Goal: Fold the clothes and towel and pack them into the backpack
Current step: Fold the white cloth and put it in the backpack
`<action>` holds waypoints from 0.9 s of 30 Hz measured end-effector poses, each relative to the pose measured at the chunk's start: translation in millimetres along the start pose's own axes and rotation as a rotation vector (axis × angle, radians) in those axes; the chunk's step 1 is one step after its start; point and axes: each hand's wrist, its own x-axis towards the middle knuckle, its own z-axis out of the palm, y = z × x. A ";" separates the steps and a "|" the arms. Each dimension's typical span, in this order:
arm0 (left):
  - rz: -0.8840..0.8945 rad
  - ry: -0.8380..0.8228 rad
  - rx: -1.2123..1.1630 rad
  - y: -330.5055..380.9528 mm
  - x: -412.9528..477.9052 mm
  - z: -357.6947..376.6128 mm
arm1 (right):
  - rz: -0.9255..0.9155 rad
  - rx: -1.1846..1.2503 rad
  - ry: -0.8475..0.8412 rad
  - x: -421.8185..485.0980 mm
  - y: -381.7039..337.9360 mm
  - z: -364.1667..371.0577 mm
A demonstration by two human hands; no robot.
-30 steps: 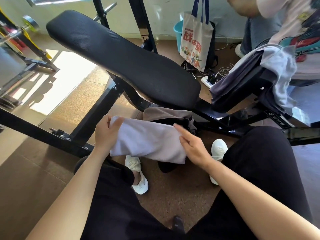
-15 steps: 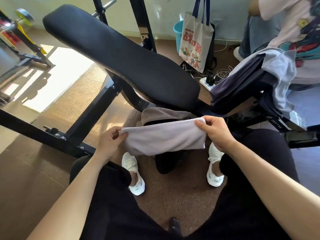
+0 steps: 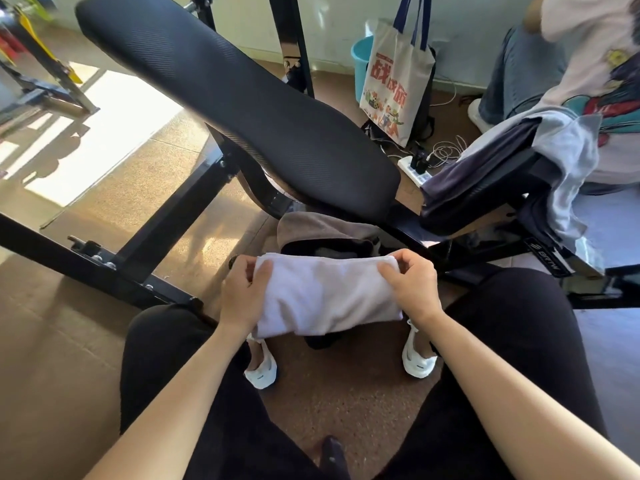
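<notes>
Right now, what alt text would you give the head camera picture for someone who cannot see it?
A seated person's left hand and right hand grip the two ends of a folded white towel above an open backpack on the floor. A black gym bench stands behind, with clothes draped over its seat.

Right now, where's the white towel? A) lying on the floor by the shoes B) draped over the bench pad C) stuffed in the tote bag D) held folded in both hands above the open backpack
D: the left hand and right hand grip the ends of the folded white towel, held in the air just in front of the open backpack on the floor.
</notes>
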 end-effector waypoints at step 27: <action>0.160 -0.291 -0.341 14.9 -43.1 39.0 | -0.107 0.323 -0.607 -31.3 -20.9 1.1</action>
